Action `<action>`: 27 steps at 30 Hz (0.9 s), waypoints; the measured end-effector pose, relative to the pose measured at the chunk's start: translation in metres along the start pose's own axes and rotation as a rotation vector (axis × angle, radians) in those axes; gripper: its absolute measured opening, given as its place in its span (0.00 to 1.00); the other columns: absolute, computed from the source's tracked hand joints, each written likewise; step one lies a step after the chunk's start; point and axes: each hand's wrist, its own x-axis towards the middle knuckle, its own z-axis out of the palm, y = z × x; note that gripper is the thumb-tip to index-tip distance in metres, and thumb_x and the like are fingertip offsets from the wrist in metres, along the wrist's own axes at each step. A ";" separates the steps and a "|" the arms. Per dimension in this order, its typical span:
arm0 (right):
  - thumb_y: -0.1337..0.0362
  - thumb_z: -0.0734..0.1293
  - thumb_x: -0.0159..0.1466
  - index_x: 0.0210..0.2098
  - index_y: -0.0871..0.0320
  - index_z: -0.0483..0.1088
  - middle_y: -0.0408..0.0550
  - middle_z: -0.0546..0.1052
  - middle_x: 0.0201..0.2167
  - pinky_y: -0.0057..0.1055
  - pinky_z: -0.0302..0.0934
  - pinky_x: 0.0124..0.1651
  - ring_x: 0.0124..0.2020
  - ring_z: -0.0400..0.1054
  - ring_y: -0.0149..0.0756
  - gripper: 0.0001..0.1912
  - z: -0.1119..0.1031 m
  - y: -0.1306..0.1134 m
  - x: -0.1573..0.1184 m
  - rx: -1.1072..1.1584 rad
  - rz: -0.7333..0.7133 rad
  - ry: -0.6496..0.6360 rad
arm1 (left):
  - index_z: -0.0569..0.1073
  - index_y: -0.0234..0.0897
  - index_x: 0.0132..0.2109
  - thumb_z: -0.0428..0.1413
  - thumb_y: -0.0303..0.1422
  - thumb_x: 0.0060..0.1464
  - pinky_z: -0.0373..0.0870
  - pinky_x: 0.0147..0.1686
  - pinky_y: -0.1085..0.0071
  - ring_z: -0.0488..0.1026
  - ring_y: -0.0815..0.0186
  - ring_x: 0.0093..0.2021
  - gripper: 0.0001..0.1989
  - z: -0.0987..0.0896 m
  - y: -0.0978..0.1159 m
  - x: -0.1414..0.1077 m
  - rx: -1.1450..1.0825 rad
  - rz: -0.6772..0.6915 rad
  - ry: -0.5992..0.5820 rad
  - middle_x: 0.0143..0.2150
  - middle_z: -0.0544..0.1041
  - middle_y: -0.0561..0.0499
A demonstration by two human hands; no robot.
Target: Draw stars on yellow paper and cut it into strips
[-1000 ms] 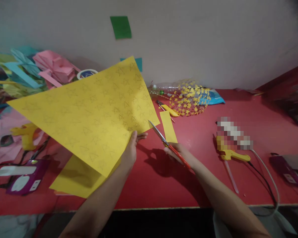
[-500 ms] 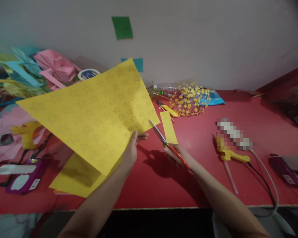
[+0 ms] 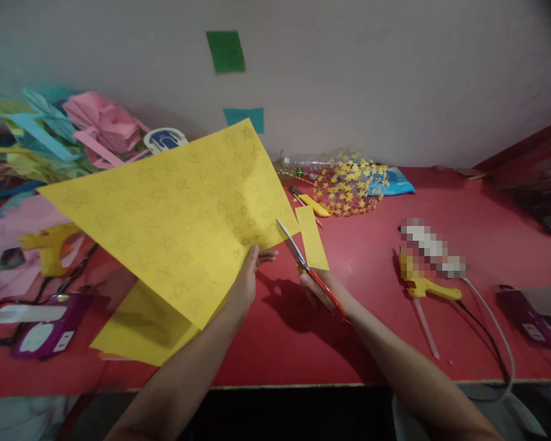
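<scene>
A large yellow sheet of paper, covered in pencilled star outlines, is pinched at its lower right edge by my left hand, thumb on top. My right hand grips red-handled scissors. Their blade tips lie at the sheet's right-hand edge, near its corner; whether they are cutting into it I cannot tell. A small yellow paper strip lies just beyond my right hand. Under the held sheet, another yellow sheet rests on the red table.
Behind are a yellow cutter and a clear wrap with gold stars. Yellow glue guns sit at left and right, with cords. Purple boxes stand at both sides. Crumpled coloured paper is piled at the back left.
The yellow sheet has shifted slightly right and its top corner has dropped a little. My left hand has moved slightly right with it. The scissors have barely moved.
</scene>
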 end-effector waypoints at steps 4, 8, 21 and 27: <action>0.37 0.61 0.56 0.23 0.53 0.55 0.35 0.62 0.09 0.24 0.47 0.13 0.09 0.52 0.25 0.26 0.003 0.001 0.002 0.017 0.038 0.007 | 0.75 0.37 0.31 0.53 0.54 0.54 0.68 0.51 0.59 0.78 0.59 0.38 0.23 0.000 0.000 0.000 -0.011 0.005 -0.006 0.34 0.82 0.46; 0.37 0.60 0.56 0.22 0.53 0.55 0.36 0.62 0.10 0.25 0.48 0.14 0.10 0.52 0.25 0.26 0.005 -0.001 0.002 0.021 0.024 0.020 | 0.76 0.37 0.32 0.54 0.53 0.55 0.68 0.51 0.60 0.78 0.60 0.38 0.23 0.001 -0.001 -0.002 -0.006 0.005 -0.018 0.35 0.82 0.46; 0.36 0.60 0.57 0.20 0.53 0.55 0.37 0.62 0.10 0.25 0.46 0.15 0.11 0.52 0.25 0.27 0.008 0.000 0.002 0.008 -0.027 0.093 | 0.77 0.37 0.32 0.54 0.55 0.54 0.69 0.51 0.61 0.78 0.59 0.39 0.24 0.002 -0.003 -0.005 0.019 -0.023 -0.059 0.35 0.82 0.46; 0.35 0.60 0.56 0.21 0.53 0.54 0.36 0.60 0.09 0.26 0.48 0.16 0.11 0.52 0.26 0.27 0.008 -0.001 0.001 0.042 0.010 0.082 | 0.77 0.38 0.32 0.53 0.56 0.53 0.68 0.52 0.60 0.78 0.59 0.40 0.25 0.001 -0.003 -0.005 0.034 -0.032 -0.068 0.36 0.82 0.46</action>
